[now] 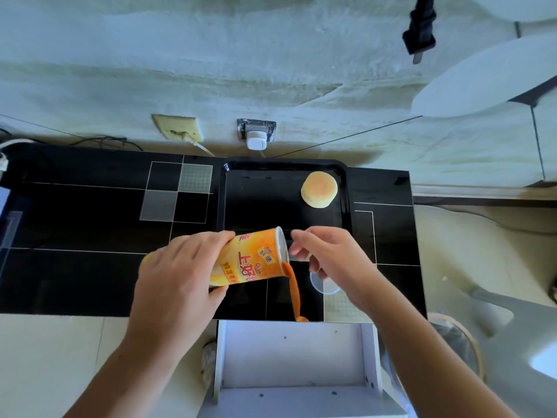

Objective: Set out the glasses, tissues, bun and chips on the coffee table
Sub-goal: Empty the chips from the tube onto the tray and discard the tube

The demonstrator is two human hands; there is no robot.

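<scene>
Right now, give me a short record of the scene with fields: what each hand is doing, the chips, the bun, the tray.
left hand: grips the chips can, tilted, mouth toward the right
right hand: at the can's open mouth, fingers curled on a clear lid
orange strip: hangs from the can's rim
bun: on the black tray, far right corner
tray: on the black coffee table

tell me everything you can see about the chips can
The chips can is an orange and yellow tube, apparently cardboard, with red Chinese lettering and a pale rim at its open mouth. It is held tilted, nearly on its side, above the black coffee table, mouth pointing right toward the right hand. The left hand grips its body from the base end. An orange strip, perhaps a peeled seal, hangs down from the mouth. Its contents are not visible.
</scene>
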